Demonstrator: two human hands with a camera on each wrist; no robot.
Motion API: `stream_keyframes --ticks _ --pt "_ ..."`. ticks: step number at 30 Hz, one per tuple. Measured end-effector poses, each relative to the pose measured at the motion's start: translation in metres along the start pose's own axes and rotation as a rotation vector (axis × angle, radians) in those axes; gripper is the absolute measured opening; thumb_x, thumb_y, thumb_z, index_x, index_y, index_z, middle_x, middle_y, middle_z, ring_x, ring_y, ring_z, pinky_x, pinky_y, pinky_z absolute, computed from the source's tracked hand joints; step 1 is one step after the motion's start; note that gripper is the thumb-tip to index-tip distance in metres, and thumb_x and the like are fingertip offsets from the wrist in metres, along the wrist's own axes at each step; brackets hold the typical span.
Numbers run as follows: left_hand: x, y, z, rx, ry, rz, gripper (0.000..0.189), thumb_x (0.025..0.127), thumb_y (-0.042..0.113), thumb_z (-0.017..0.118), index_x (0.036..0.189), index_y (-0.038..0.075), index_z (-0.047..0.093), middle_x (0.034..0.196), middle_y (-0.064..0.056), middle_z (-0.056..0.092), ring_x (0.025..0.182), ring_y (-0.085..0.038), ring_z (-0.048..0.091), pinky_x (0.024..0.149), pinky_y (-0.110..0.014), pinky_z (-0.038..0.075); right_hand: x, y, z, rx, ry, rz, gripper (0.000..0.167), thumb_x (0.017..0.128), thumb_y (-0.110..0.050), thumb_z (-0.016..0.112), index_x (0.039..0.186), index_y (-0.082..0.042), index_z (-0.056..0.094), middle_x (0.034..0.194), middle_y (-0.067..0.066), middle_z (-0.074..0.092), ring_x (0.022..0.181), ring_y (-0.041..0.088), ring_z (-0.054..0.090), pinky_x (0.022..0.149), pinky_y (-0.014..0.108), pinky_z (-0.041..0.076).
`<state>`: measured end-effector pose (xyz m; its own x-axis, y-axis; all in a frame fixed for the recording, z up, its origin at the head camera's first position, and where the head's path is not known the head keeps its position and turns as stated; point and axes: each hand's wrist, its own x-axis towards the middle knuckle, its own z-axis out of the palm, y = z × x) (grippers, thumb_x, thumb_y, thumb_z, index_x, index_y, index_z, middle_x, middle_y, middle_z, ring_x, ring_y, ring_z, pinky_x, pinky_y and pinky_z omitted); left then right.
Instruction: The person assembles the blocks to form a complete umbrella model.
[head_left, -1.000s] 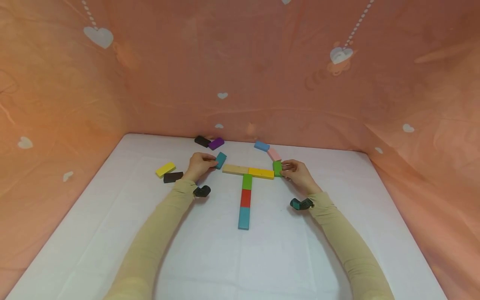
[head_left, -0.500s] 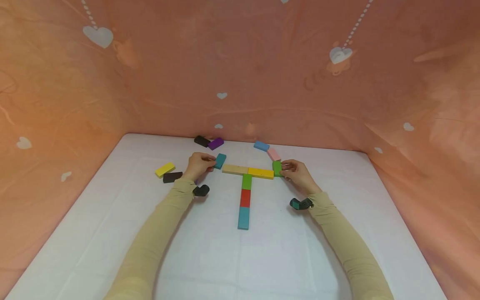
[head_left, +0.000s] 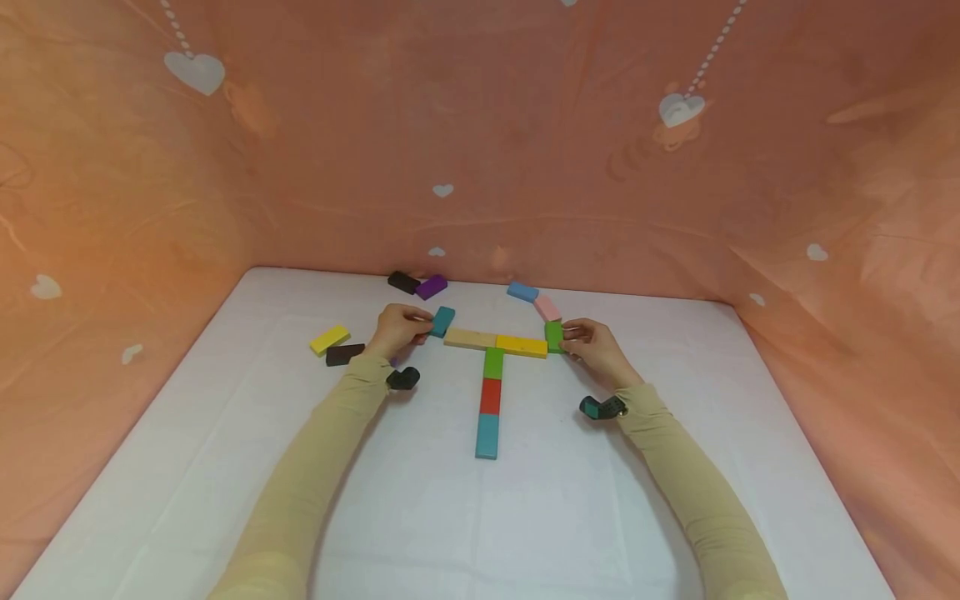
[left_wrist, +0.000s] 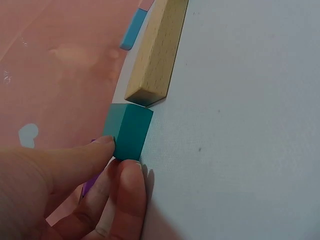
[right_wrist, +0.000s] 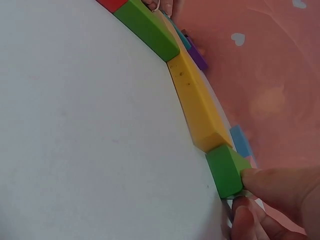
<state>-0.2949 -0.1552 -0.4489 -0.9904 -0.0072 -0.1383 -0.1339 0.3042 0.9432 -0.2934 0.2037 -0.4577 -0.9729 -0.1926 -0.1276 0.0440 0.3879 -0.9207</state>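
In the head view my left hand [head_left: 401, 328] holds a teal block [head_left: 442, 322] by its left side, near the left end of a plain wooden block [head_left: 470, 338]. The left wrist view has the teal block [left_wrist: 129, 131] close by the wooden block's end, with fingertips against its near end. On the other side, my right hand [head_left: 592, 346] holds a green block [head_left: 554, 337] that meets the right end of a yellow block [head_left: 522, 346]. Thumb and fingers are at the green block's [right_wrist: 226, 172] outer end in the right wrist view.
A column of green [head_left: 493, 363], red [head_left: 491, 397] and blue [head_left: 487, 436] blocks runs down from the bar. Pink [head_left: 547, 308] and light blue [head_left: 522, 292] blocks curve behind. Black [head_left: 403, 282], purple [head_left: 431, 287], bright yellow [head_left: 330, 340] and dark [head_left: 345, 355] blocks lie left.
The teal block has shifted slightly and turned a little in my left hand, ending close to the wooden block. My right hand and the green block stay in place.
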Motion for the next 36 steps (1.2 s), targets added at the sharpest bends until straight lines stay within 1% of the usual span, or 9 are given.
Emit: stream_keyframes --ticks 8,12,20,27,36 --pt "-0.0016 0.0038 0.0017 0.005 0.005 -0.036 0.026 0.089 0.004 0.067 0.112 -0.006 0.066 0.082 -0.011 0.062 0.059 -0.010 0.055 0.057 -0.018 0.051 -0.0002 -0.0016 -0.0005 0.011 -0.005 0.025 0.041 0.091 -0.004 0.063 0.129 0.002 0.051 0.119 0.020 0.055 0.092 0.025 0.055 0.070 0.023 0.051" --pt "-0.0013 0.0034 0.0020 0.010 0.013 -0.045 0.025 0.089 0.005 0.067 0.112 -0.005 0.066 0.084 -0.010 0.061 0.059 -0.009 0.055 0.057 -0.017 0.051 0.0002 -0.0017 -0.0001 0.008 -0.004 0.021 0.041 0.091 -0.004 0.063 0.129 0.002 0.051 0.119 0.020 0.055 0.093 0.025 0.055 0.071 0.023 0.051" --pt "-0.0030 0.0045 0.0057 0.034 0.054 -0.033 0.022 0.088 0.004 0.067 0.108 -0.005 0.068 0.079 -0.010 0.063 0.056 -0.007 0.055 0.054 -0.016 0.051 0.0001 -0.0010 -0.0001 -0.013 0.001 0.010 0.040 0.091 -0.005 0.063 0.129 0.002 0.052 0.119 0.020 0.056 0.093 0.026 0.055 0.071 0.023 0.051" --pt "-0.0059 0.0094 0.0078 0.036 0.090 -0.057 0.022 0.087 0.003 0.068 0.107 -0.006 0.068 0.079 -0.011 0.064 0.056 -0.008 0.055 0.055 -0.017 0.052 0.0001 -0.0008 -0.0006 -0.024 0.003 -0.004 0.041 0.091 -0.005 0.064 0.129 0.004 0.051 0.119 0.021 0.056 0.092 0.025 0.055 0.070 0.022 0.051" --pt "-0.0060 0.0101 0.0095 0.051 0.117 -0.079 0.020 0.087 0.004 0.068 0.105 -0.005 0.070 0.078 -0.010 0.064 0.056 -0.007 0.056 0.055 -0.018 0.052 0.0004 -0.0002 -0.0011 -0.033 -0.002 -0.023 0.041 0.090 -0.005 0.064 0.128 0.005 0.051 0.118 0.022 0.056 0.091 0.024 0.056 0.069 0.022 0.052"
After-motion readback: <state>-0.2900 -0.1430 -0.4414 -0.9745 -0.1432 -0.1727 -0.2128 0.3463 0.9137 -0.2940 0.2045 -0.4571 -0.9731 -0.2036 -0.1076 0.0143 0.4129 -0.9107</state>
